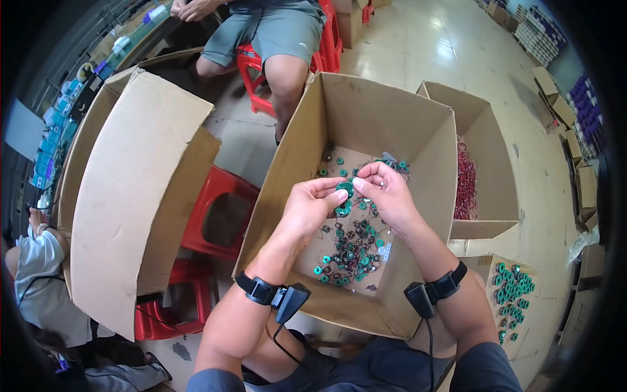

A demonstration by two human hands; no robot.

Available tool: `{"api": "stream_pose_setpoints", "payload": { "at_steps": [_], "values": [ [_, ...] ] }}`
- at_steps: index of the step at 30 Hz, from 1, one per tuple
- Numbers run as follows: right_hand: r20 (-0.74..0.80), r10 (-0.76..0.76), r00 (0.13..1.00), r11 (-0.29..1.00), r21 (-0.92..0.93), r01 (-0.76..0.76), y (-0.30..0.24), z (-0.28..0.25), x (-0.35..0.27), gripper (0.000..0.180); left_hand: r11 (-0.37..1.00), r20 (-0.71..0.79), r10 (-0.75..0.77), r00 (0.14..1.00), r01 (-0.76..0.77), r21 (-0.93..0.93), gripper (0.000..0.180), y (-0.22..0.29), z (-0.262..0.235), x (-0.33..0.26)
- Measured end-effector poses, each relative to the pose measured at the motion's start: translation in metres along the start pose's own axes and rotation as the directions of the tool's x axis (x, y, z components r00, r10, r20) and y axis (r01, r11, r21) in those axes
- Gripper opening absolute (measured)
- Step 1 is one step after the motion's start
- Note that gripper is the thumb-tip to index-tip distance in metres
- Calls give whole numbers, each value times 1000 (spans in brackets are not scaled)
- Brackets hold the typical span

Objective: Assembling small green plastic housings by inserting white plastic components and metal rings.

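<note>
Above a deep open cardboard box (366, 108), my two hands meet fingertip to fingertip. My left hand (309, 208) pinches a green ring-shaped coil (345, 189) between thumb and fingers. Just under it shows a second green coil (343, 209); whether that one is held too, I cannot tell. At the ring's right edge my right hand (388, 196) has thumb and index finger pressed together, on something too small to make out, perhaps a wire end. Inside the box lies a loose heap of coils (353, 251), green and dark, with thin wire leads.
A second cardboard box (486, 227) at the right holds red wired parts (465, 183). Many green coils (513, 294) lie on cardboard at lower right. Red stools (219, 212) and a large carton (130, 189) stand left. A person in grey shorts (274, 32) sits opposite; another sits far left.
</note>
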State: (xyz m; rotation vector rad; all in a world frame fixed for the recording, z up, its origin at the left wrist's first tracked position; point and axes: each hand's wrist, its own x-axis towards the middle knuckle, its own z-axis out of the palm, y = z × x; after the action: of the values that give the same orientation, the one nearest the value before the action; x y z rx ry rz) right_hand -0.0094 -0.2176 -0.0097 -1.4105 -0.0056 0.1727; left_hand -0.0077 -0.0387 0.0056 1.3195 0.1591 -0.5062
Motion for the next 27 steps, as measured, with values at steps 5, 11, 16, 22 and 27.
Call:
{"api": "stream_pose_setpoints", "payload": {
  "at_steps": [5, 11, 16, 22, 27],
  "values": [
    [29, 107, 994, 993, 38, -108, -4, -4, -1, 15, 999, -17, -29, 999, 29, -13, 27, 4, 4, -2],
    [28, 183, 983, 957, 223, -185, -1, -1, 3, 17, 1000, -3, -14, 1000, 14, 19, 28, 3, -2, 0],
    [15, -106, 994, 994, -35, 106, -5, 9, -1, 20, 998, -98, -69, 993, 68, -6, 25, 9, 2, -2],
    [-11, -34, 999, 999, 5, 34, 2, 16, 2, 20, 997, -140, -55, 989, 62, 43, 25, 7, -7, -1],
    [52, 13, 999, 1000, 15, -14, 2, 10, 3, 12, 997, -80, 7, 997, -1, 78, 26, 3, -9, 0]
  ]
}}
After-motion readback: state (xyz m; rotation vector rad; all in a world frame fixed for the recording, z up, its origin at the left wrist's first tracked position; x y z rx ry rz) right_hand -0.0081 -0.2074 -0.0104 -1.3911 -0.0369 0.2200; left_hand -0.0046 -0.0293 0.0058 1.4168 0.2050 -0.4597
